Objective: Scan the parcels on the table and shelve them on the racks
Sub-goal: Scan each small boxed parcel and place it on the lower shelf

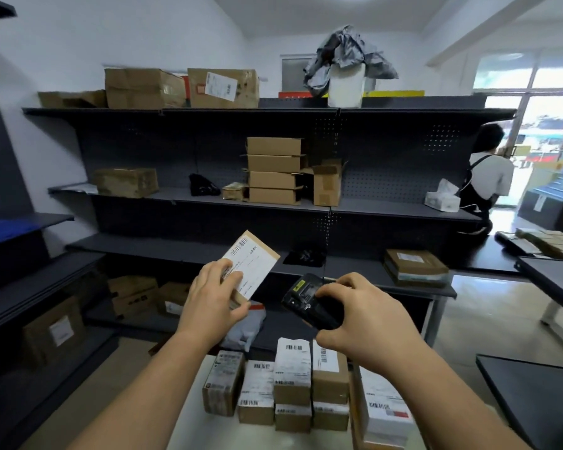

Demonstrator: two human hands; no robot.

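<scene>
1. Parcel [251,264]: small flat brown carton, tilted, with a white barcode label covering most of its face.
2. Held up in the air over the far edge of the pale table [189,404], in front of the lower shelves of the dark metal rack [371,209].
3. Other parcels [291,378]: small brown cartons packed side by side on the table below both hands, most with white barcode labels on top.
4. On the rack's middle shelf, a stack of four flat cartons [273,170] with an upright carton just beside it. On the top shelf, larger cartons [182,87]. On a lower shelf to the right, a flat taped box [415,267].
5. Left hand [213,302]: grips the parcel's near end, fingers curled over the label, thumb against the lower edge.
6. Right hand [368,323]: wrapped round a black handheld scanner [309,303], fingers curled over its top, thumb underneath. Scanner near the parcel, not touching it.
</scene>
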